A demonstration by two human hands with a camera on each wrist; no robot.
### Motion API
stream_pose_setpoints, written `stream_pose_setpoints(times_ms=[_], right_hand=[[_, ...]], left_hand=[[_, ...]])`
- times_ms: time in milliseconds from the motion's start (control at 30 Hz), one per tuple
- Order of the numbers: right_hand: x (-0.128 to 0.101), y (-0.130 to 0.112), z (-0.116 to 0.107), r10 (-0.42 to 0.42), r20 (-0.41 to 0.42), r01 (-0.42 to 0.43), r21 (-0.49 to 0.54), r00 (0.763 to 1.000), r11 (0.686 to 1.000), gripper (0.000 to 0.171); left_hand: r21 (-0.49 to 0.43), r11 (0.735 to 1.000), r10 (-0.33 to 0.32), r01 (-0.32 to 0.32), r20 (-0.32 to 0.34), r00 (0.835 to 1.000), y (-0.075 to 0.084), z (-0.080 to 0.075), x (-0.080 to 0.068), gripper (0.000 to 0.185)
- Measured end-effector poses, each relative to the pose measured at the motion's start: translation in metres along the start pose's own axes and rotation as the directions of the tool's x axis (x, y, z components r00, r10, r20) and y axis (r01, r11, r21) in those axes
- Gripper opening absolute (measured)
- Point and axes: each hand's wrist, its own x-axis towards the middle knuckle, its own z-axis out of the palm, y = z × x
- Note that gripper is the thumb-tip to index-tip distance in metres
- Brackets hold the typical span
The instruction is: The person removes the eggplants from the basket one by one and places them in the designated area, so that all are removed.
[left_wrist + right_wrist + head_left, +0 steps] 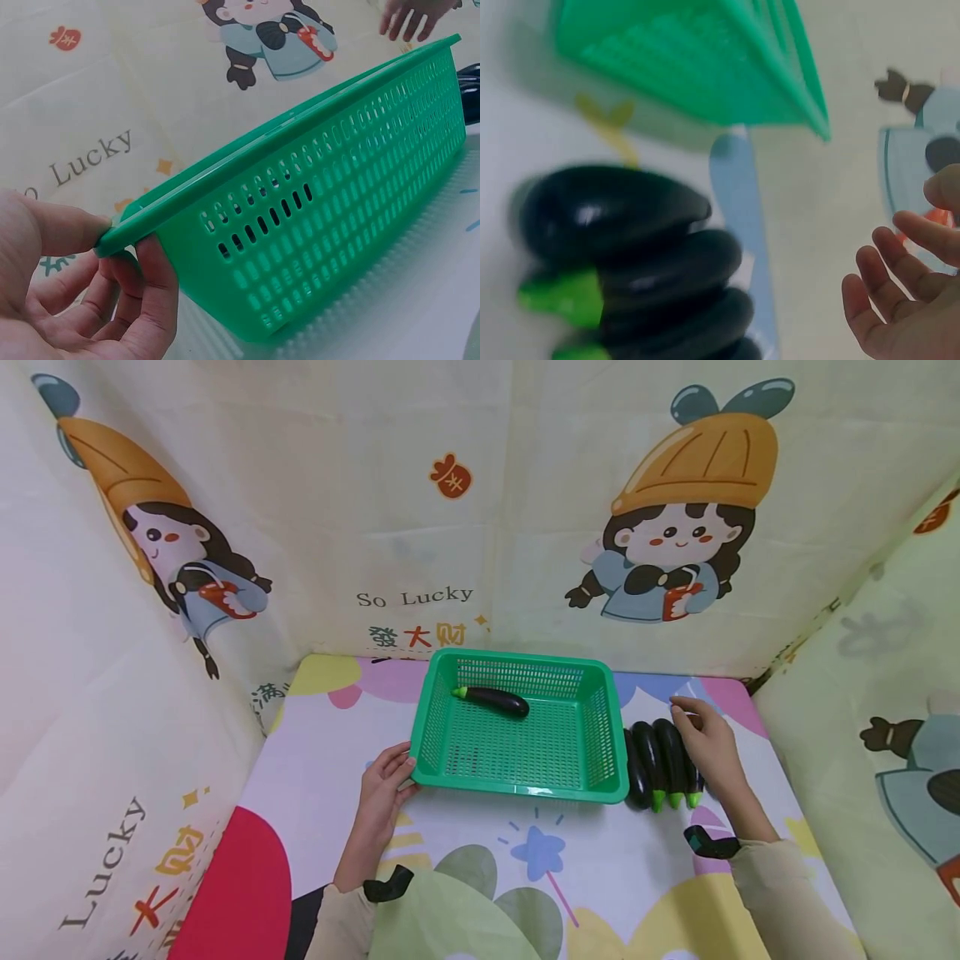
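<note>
Partly hidden beneath loose, spread fingers of right hand [708, 745]: glossy row of eggplants [660, 764]. Pinched by left hand [384, 785]: perforated plastic basket [600, 727] corner, one eggplant [491, 700] inside.

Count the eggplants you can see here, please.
4 visible: one eggplant in the basket, and three side by side right of the green basket at. The right hand may hide another.

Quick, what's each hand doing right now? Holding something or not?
Left hand: grips the near-left corner of the green perforated plastic basket, thumb on the rim.
Right hand: open, fingers relaxed, over the row of dark purple toy eggplants, holding nothing.
</note>
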Motion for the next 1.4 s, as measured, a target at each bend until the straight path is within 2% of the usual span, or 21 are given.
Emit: stream_pose_setpoints(times_ms=[233,633,800,1100,1400], right_hand=[[0.007,-0.029,0.017,-0.093,0.057,0.09,0.051,0.994,0.995,0.051],[0.025,-0.07,0.053,-0.173,0.194,0.162,0.071,0.966,0.984,0.049],[0.031,-0.08,0.069,-0.201,0.248,0.194,0.051,0.948,0.98,0.046],[0.035,-0.094,0.087,-0.267,0.29,0.252,0.087,0.919,0.964,0.043],[0.039,-0.098,0.106,-0.272,0.345,0.256,0.092,0.898,0.962,0.043]], left_hand=[[0.0,1.0,0.002,-0.002,0.004,1.0,0.0,0.0,0.0,0.043],[-0.002,1.0,0.013,-0.013,0.013,1.0,0.001,0.0,0.0,0.043],[-0.012,1.0,0.006,-0.006,0.015,1.0,0.001,0.0,0.0,0.043],[-0.015,1.0,-0.007,0.007,0.021,1.0,0.002,0.0,-0.001,0.043],[-0.017,1.0,-0.003,0.003,0.021,1.0,0.004,0.001,-0.001,0.043]])
